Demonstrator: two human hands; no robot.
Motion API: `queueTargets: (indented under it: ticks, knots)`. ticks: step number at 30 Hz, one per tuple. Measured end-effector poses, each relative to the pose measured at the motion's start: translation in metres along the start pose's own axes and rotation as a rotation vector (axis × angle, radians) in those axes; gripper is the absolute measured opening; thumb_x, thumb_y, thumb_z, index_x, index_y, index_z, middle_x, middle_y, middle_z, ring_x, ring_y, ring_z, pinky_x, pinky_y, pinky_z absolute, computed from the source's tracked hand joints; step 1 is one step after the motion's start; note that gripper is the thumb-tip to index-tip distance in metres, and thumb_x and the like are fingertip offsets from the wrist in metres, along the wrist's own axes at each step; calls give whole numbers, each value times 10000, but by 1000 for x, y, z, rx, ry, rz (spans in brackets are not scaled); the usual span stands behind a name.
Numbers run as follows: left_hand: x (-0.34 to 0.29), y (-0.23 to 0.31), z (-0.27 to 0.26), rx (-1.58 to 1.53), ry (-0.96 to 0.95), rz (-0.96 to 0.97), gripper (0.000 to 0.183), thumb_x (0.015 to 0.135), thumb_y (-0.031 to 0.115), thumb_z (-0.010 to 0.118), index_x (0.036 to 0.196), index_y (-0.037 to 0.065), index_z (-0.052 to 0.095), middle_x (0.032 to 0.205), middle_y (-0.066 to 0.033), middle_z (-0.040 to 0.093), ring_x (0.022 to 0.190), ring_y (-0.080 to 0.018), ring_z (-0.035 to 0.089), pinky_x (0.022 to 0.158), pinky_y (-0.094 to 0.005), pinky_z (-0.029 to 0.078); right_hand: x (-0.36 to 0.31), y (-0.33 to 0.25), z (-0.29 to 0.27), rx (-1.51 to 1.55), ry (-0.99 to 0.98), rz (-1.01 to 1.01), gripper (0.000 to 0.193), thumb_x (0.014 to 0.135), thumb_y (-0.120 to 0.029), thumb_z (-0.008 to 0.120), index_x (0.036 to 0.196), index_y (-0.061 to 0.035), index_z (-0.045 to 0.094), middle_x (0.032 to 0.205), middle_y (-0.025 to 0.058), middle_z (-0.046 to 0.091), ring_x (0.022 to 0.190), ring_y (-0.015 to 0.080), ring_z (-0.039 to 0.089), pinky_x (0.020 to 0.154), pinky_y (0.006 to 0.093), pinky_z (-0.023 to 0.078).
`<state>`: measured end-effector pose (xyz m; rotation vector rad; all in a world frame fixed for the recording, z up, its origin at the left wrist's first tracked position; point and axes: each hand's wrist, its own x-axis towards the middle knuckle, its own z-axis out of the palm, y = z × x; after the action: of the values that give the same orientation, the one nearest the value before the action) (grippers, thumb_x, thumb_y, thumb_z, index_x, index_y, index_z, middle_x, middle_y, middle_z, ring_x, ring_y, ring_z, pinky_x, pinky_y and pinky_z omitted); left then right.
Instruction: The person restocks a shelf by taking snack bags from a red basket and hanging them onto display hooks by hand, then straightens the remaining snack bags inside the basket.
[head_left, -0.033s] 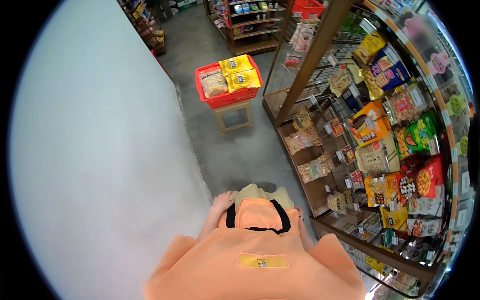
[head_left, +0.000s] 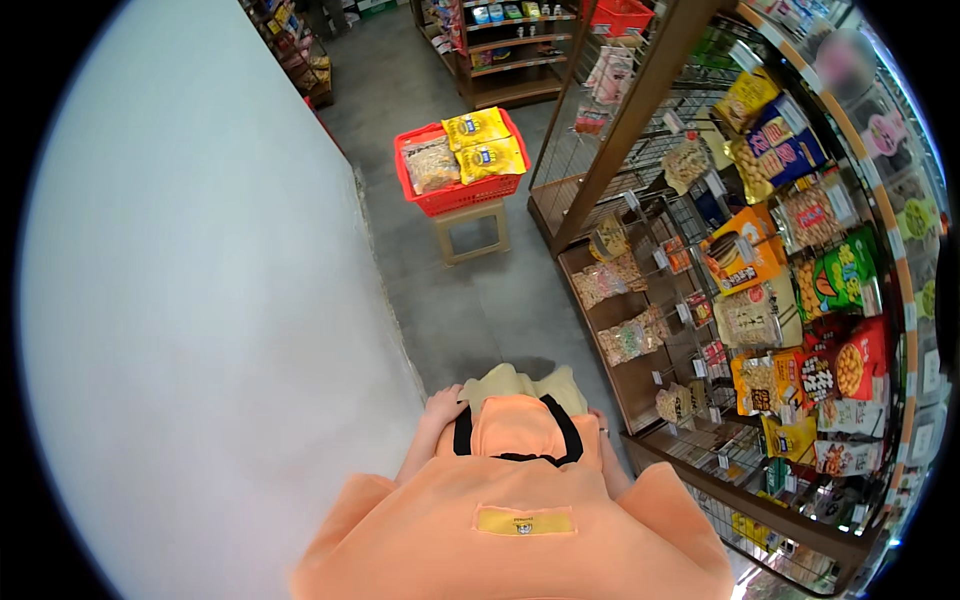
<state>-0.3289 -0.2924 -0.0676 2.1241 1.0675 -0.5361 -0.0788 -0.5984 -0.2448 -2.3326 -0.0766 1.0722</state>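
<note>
My left hand [head_left: 446, 402] lies against the left thigh of my beige trousers [head_left: 515, 383], fingers stretched out and holding nothing I can see. At my right hip, only a sliver of my right hand [head_left: 601, 420] shows beside the orange top, and its fingers are hidden. Ahead of me, out of reach of both hands, a red basket [head_left: 468, 194] stands on a beige plastic stool [head_left: 474, 214]. In it are two yellow bags [head_left: 491, 158] and a clear bag of brownish snacks [head_left: 432, 165].
A white wall [head_left: 220, 300] runs along my left. To my right, a brown wire-backed rack [head_left: 612, 160] carries several snack bags, among them a green one [head_left: 835, 277] and a red one [head_left: 858, 362]. Another shelf unit [head_left: 512, 92] and a second red basket [head_left: 618, 17] stand farther off.
The basket and rack sit very slightly farther right in the picture. My hands stay where they were.
</note>
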Motion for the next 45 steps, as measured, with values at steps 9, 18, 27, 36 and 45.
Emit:
queueTargets:
  ticks: [9, 18, 27, 36, 45]
  knots:
    - [3, -61, -1, -320, -96, -191, 434, 771, 331, 511, 1118, 74, 472, 1026, -174, 551, 948, -305, 526, 789, -362, 421, 24, -71, 19, -42, -8, -6, 294, 770, -315, 485, 831, -47, 587, 845, 92, 615, 770, 248, 570, 648, 360, 437]
    - [97, -56, -74, -288, -65, -100, 449, 786, 341, 478, 1132, 55, 451, 1072, -190, 520, 997, -319, 493, 827, -376, 404, 62, -121, 46, -69, 0, 117, 344, 771, -337, 493, 841, -14, 589, 842, 113, 619, 784, 261, 574, 678, 357, 441]
    - [203, 12, -194, -73, -96, 68, 437, 785, 325, 496, 1124, 53, 445, 1059, -177, 527, 989, -316, 496, 814, -391, 406, 148, -227, 48, 93, 89, 126, 345, 745, -319, 555, 952, -45, 591, 881, 119, 604, 794, 242, 567, 732, 331, 448]
    - [272, 48, -251, -110, -60, 122, 394, 768, 302, 498, 1076, 58, 470, 1028, -137, 547, 945, -287, 522, 792, -375, 419, 180, -360, 68, 760, -16, 94, 241, 765, -149, 532, 988, -64, 563, 795, 76, 600, 688, 158, 579, 560, 265, 446]
    - [331, 68, -294, 199, -248, 270, 436, 756, 323, 514, 1116, 83, 459, 990, -162, 561, 917, -290, 538, 787, -375, 425, 184, -366, 81, 1130, -93, 159, 238, 782, -167, 523, 994, -61, 536, 825, 75, 603, 700, 170, 580, 576, 261, 448]
